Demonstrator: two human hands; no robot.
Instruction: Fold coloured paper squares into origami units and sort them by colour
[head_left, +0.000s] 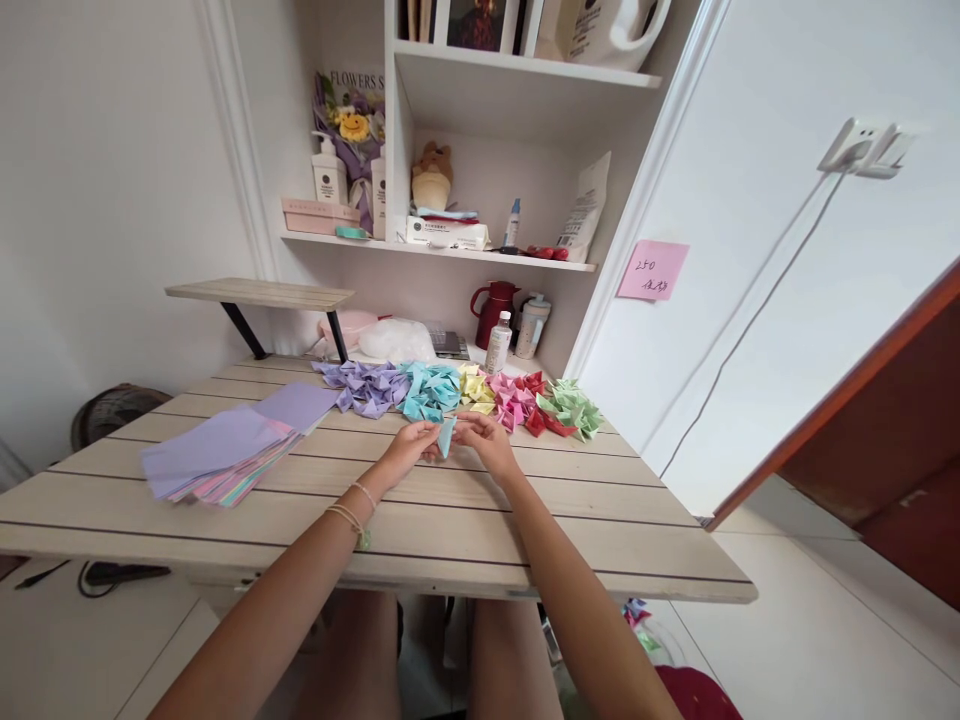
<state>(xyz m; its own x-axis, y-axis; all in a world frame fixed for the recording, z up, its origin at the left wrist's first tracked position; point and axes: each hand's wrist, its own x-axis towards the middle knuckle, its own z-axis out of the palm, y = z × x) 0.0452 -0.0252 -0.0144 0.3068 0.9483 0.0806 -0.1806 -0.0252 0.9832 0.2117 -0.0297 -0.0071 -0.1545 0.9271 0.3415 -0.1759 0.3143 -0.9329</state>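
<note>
Between my two hands, over the middle of the table, is a small folded piece of light blue paper (446,437). My left hand (414,443) pinches its left side with closed fingers. On the other side, the fingers of my right hand (484,436) close on its upper right edge. Just beyond my hands lie heaps of folded paper pieces: purple (367,386), blue (430,388), yellow (475,388), pink (513,400) and green (573,408), with red pieces (551,421) among the last two.
A fanned stack of coloured paper sheets (217,445) lies at the left of the slatted table (465,540). Behind the heaps stand a bottle (499,345), a red jug (495,308) and a tumbler (532,326). A small raised shelf (259,292) stands at the back left.
</note>
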